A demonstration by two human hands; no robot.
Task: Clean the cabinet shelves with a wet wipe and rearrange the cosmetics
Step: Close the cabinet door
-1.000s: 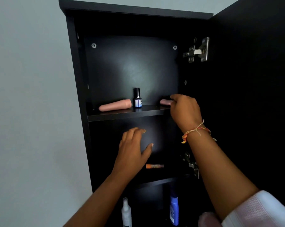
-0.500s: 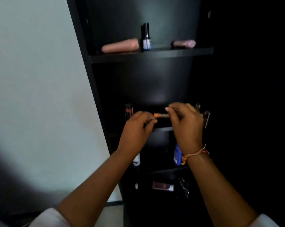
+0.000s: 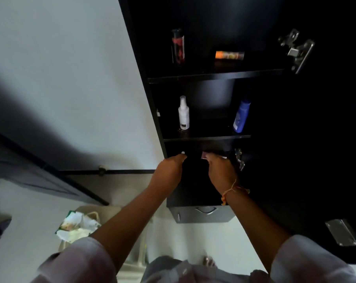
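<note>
The black cabinet stands open, seen from above. On the higher shelf stand a red-and-black tube and a lying orange tube. The shelf below it holds a white spray bottle and a blue bottle. Both hands reach into the lowest shelf. My right hand closes over a small pink cosmetic, only its left end showing. At the shelf's left side my left hand has its fingers loosely bent, with nothing visible in it. No wet wipe is in sight.
The cabinet door hangs open at the right, with metal hinges and a handle. Under the shelves is a drawer with a metal pull. A bag of packaging lies on the floor to the left.
My view tilted downward. Both hands dropped from the shelf with the orange tube to the lowest shelf, and my right hand came onto the pink cosmetic.
</note>
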